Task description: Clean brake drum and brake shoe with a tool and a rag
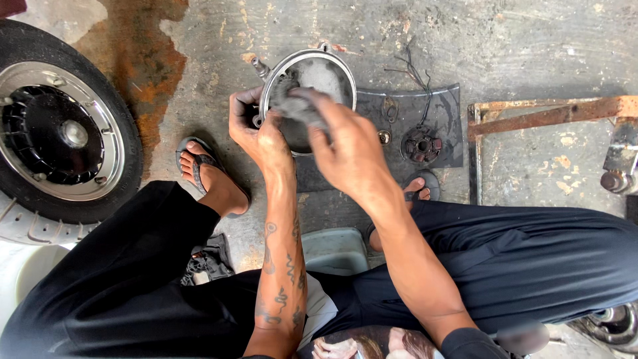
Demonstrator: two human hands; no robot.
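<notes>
My left hand (256, 133) grips the left rim of a round grey metal drum cover (319, 70), tilted up off the floor. Over the cover's inside, my right hand (349, 149) presses a dark grey rag (299, 106); this hand is motion-blurred. I sit low with both legs in dark trousers spread and sandalled feet on the concrete floor.
A wheel with black tyre (56, 133) lies at the left. A dark rubber mat (442, 119) carries a small round hub part (421, 144), a nut and black wires. A rusty metal frame (531, 116) stands at the right. A pale plastic stool (335, 249) is under me.
</notes>
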